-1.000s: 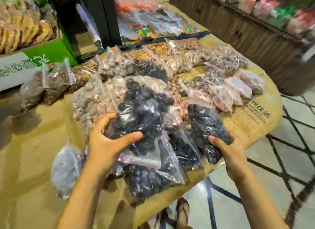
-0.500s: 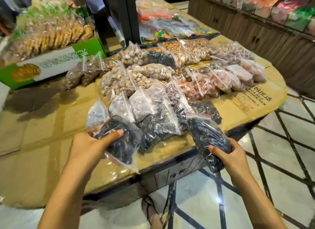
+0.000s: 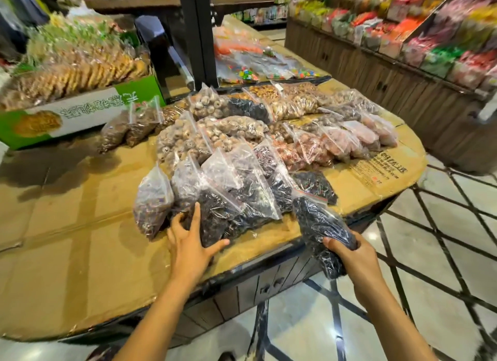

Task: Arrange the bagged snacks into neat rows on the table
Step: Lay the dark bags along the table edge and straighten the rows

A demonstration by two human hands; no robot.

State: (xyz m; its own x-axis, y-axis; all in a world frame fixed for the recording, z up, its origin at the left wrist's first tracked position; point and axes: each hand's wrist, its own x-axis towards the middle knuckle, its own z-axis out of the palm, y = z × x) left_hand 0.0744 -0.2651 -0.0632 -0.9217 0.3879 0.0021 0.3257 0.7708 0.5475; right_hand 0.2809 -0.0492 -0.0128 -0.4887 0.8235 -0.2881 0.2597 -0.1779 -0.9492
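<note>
On my head feed, my left hand (image 3: 192,242) grasps the near end of a clear plastic bag of black dried fruit (image 3: 217,218), thumb along its bottom edge. The bag lies on the cardboard-covered bench (image 3: 80,253), touching other dark bags in the front row. My right hand (image 3: 349,256) is clenched round a second clear bag of black fruit with a red zip strip (image 3: 317,223), held at the bench's front edge. Behind, pinkish snack bags (image 3: 336,143) lie in a row.
</note>
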